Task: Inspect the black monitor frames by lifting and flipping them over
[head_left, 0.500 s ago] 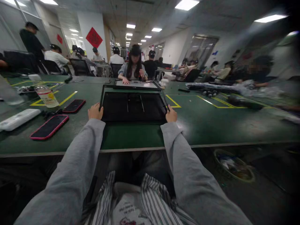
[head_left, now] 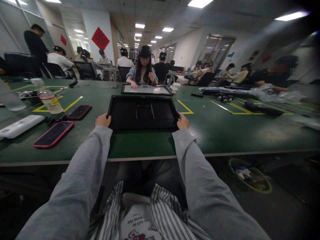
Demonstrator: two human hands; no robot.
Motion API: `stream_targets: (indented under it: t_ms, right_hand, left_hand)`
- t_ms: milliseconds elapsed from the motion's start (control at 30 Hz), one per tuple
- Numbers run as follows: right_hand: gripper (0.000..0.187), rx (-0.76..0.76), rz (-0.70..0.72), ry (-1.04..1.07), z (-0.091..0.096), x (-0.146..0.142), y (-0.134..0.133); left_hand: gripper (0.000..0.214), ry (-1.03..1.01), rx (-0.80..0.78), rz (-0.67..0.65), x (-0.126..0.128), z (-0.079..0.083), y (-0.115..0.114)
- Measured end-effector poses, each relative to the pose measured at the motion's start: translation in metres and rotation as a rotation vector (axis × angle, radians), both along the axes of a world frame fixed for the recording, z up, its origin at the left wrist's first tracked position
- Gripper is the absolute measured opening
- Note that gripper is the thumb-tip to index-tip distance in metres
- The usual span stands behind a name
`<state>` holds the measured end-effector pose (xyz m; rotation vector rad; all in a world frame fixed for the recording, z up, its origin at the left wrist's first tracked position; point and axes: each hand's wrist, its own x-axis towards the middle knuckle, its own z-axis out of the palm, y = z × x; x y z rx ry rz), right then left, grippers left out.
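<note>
A shallow black rectangular panel (head_left: 122,114), which looks like a monitor's back cover, lies flat before me on the green table. A thin black frame (head_left: 110,106) runs along its edges, seemingly resting on it. Inside the panel is a raised middle section with two thin, pale upright strips. My left hand (head_left: 103,120) is closed on the frame's left side, near the front corner. Opposite it, my right hand (head_left: 183,122) grips the right side with the fingers curled. The hands partly hide both side edges.
Two red-edged phones (head_left: 53,135), a white power strip (head_left: 22,126) and a bottle (head_left: 51,101) lie or stand to my left. Across the table, a person (head_left: 143,73) rests a hand on a pale panel (head_left: 152,89). Plastic wrap (head_left: 272,93) and a dark power tool (head_left: 262,108) lie right.
The frame's far edge, raised and tilted above the panel before, has come down onto it. Both hands stay at the sides, almost unmoved.
</note>
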<state>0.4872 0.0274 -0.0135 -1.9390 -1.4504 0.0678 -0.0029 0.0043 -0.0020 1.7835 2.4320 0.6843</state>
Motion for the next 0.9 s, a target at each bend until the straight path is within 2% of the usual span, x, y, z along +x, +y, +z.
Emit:
stream_targets:
  t_ms: [433,900]
  right_hand:
    - [0.062,-0.026,0.016,0.066,0.000,0.001,0.001]
    - [0.061,0.012,0.009,0.023,-0.006,0.004,0.005]
  left_hand:
    - [0.055,-0.120,0.009,0.016,-0.003,-0.005,0.003]
    - [0.058,-0.071,-0.082,0.045,0.007,0.008,-0.011]
